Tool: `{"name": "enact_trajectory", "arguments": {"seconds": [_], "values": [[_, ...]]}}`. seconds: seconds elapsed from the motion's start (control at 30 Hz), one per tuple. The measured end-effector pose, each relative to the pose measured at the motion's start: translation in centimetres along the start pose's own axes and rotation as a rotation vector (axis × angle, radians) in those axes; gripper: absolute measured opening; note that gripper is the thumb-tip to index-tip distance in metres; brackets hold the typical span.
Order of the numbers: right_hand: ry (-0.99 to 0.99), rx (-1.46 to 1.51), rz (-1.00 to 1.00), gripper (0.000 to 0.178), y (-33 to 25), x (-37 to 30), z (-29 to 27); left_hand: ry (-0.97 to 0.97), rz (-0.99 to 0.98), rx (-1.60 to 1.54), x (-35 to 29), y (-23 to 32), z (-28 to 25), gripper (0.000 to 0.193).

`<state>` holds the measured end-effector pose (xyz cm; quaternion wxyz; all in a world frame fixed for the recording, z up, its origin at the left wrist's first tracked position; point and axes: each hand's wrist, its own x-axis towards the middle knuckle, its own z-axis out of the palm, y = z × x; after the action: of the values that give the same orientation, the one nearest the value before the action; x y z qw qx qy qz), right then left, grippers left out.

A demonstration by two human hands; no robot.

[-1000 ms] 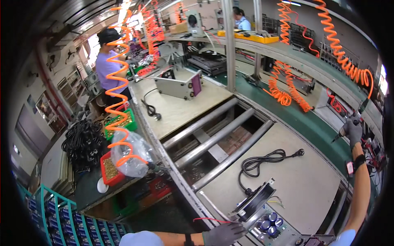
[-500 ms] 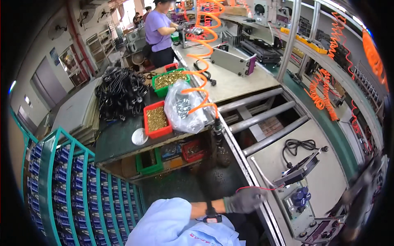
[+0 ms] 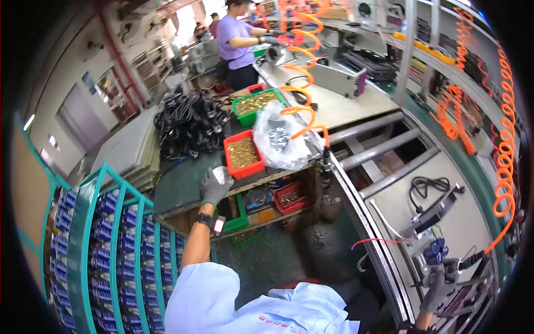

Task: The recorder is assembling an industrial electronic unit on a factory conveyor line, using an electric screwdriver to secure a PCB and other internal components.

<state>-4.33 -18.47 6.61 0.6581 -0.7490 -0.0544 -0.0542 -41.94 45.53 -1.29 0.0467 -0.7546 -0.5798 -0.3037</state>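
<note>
My gloved left hand (image 3: 213,189) is at the near edge of the dark bench, closed round a small white round dish (image 3: 221,175) beside the red bin of brass-coloured screws (image 3: 243,154). The dish's contents are too small to make out. At the lower right, my gloved right hand (image 3: 438,289) grips a black air screwdriver (image 3: 470,260), whose tail joins an orange coiled hose (image 3: 505,161). Next to that hand is an open device with dark blue round parts (image 3: 435,251), a black fan-like part (image 3: 431,218) and a loose red wire (image 3: 378,240).
A green bin of screws (image 3: 256,104), a clear plastic bag (image 3: 281,139) and a heap of black cables (image 3: 192,125) crowd the bench. A teal rack (image 3: 83,222) with blue parts stands left. Metal rollers (image 3: 384,147) cross the line. A person in purple (image 3: 236,42) works farther off.
My left hand has moved from the line to the white dish on the bench. My right hand now shows clearly with the screwdriver; it was blurred at the right before. The view has shifted.
</note>
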Motion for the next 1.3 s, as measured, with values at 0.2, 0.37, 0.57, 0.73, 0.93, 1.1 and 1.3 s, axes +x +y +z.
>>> {"name": "enact_trajectory", "arguments": {"seconds": [0.2,0.37,0.57,0.73,0.93,1.1,1.3], "values": [[0.140,-0.033,0.053,0.023,4.0,-0.1,-1.9,-0.222,0.059,-0.442,2.5,-0.7,2.2,0.030],[0.082,0.100,-0.169,0.033,1.2,-2.1,-0.7,-0.222,0.352,-0.439,2.5,-1.3,1.8,0.039],[0.175,0.187,-0.347,0.026,2.0,-1.6,0.8,-0.128,0.468,-0.524,-6.9,9.7,1.8,0.061],[0.071,0.259,-0.325,0.027,0.2,-1.7,0.3,-0.648,0.746,-0.818,-21.7,27.8,-8.0,0.082],[0.337,0.223,-0.390,0.016,3.1,-0.8,0.0,-0.677,1.400,-0.940,-31.7,40.6,-10.4,0.086],[0.290,0.079,-0.527,0.028,1.3,-2.6,-2.4,-0.645,1.436,-1.038,-35.6,43.3,-9.1,0.083],[0.295,0.162,-0.347,0.020,1.3,-3.6,-2.9,-0.648,1.331,-1.079,-36.1,42.4,-8.6,0.082]]}}
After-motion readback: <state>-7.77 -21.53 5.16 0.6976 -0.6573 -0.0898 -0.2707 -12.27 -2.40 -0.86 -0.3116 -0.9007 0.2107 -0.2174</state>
